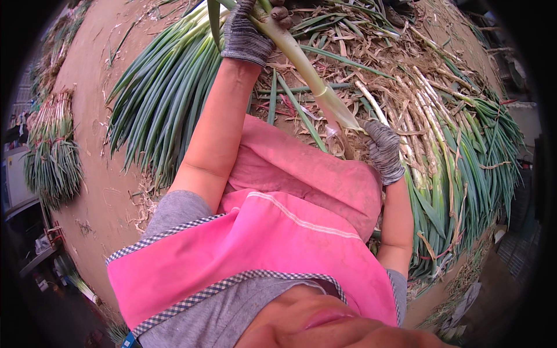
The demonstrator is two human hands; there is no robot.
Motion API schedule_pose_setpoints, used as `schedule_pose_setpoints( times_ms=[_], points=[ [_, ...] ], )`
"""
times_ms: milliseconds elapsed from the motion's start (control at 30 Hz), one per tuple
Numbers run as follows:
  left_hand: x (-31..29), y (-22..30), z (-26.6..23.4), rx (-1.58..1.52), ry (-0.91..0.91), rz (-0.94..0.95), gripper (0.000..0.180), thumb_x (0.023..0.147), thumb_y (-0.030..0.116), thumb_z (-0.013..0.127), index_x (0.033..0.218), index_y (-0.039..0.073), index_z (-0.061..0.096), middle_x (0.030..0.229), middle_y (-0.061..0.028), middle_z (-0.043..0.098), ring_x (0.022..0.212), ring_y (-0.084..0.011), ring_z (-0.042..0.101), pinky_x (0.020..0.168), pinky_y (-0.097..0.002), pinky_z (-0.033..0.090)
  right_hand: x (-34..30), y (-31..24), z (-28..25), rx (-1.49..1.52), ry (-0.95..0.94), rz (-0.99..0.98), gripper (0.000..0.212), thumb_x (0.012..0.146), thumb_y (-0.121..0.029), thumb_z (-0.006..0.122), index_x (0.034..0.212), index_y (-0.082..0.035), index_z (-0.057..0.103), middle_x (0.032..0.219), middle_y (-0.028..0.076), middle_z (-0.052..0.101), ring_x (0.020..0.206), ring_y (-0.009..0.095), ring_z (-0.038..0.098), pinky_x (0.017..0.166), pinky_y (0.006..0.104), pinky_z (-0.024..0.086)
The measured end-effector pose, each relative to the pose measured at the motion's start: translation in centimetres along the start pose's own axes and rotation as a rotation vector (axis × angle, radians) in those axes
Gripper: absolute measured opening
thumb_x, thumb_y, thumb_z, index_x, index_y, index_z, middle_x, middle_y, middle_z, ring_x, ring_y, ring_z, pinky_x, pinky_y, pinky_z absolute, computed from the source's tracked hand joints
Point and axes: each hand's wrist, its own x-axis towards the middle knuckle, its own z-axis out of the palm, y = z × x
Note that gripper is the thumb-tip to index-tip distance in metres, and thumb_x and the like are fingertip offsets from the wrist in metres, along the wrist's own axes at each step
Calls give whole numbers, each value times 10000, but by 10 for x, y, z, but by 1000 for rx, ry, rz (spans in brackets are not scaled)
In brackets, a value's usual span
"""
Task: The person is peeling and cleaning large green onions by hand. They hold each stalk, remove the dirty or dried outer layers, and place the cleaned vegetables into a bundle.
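Fingers curled: left hand (246,37) round a thick pale onion stalk (299,55), right hand (384,149) seemingly on its loose end sheath (343,111).
Held slantwise between both hands, above scattered dry husks (348,46). Probably best done by gripping firmly without crushing, and drawing slowly along the length rather than sideways, to avoid tearing.

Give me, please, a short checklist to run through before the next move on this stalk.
1. Left grip closed round the stalk: ok.
2. Right grip firmly pinching the loose outer layer: cannot tell; it is at the tip.
3. Gloves worn on both sides: ok.
4. Left pile of green onions apart from the right pile: ok.
5. Ground free of dry husks: not ok.
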Motion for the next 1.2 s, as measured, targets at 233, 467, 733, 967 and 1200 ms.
schedule_pose_setpoints(
  times_ms=[233, 467, 733, 967, 1200],
  points=[
    [0, 50, -4, 147, 129, 233, 262, 843, 326, 526, 935, 84, 484, 697, -28, 479, 512, -137, 441, 469, -281, 412, -42, 18, -20, -258, -178, 398, 510, 676, -313, 684, 1084, -35, 555, 1086, 166, 545, 1021, 321, 500, 889, 385, 389],
    [-3, 65, 35, 298, 540, 434, 301, 796, 398, 589, 838, 131, 455, 670, -17, 473, 497, -141, 448, 461, -301, 424, 36, -36, 42, 272, 9, 229, 618, 678, -182, 717, 1212, -42, 439, 1037, 170, 570, 914, 249, 583, 752, 339, 475],
    [-38, 44, 24, 79, 64, 224, 196, 812, 201, 612, 823, 100, 444, 600, -5, 415, 473, -135, 438, 451, -295, 411, 96, -98, 7, 1286, -567, 551, 576, 684, -422, 666, 1057, 4, 558, 704, -17, 524, 578, 47, 442, 494, 178, 337],
    [-64, 14, 17, 400, -58, -1, 498, 762, 155, 648, 1143, 19, 358, 912, -97, 536, 803, -189, 567, 721, -349, 498, 75, -70, 55, 1317, -332, 501, 432, 745, -373, 637, 1003, -46, 522, 631, -28, 467, 471, 55, 404, 417, 198, 339],
    [-66, 17, 20, 1393, 361, 84, 355, 705, 248, 704, 839, -46, 555, 634, -95, 606, 577, -140, 610, 500, -267, 501, 73, -72, 52, 1065, -303, 501, 419, 724, -416, 660, 884, -54, 521, 609, -28, 496, 432, 57, 435, 378, 189, 333]
  ],
)
